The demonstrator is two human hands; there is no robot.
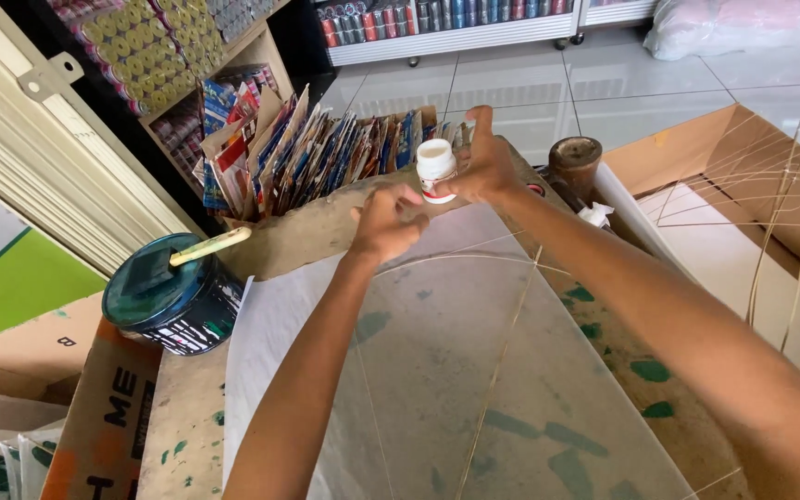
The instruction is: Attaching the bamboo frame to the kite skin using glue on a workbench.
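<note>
My right hand grips a small white glue bottle with a red label, held upright over the far end of a worn wooden board. My left hand is half closed just left of and below the bottle, fingertips pinching the top edge of a thin white paper sheet. The sheet lies on the board with thin bamboo sticks crossed over it like a kite frame. Whether the left fingers hold the paper or only press it, I cannot tell.
A dark blue paint can with a brush across its lid sits at the left. A cardboard box with thin sticks and white paper stands on the right. Packets fill a box beyond the board. A brown spool stands near my right hand.
</note>
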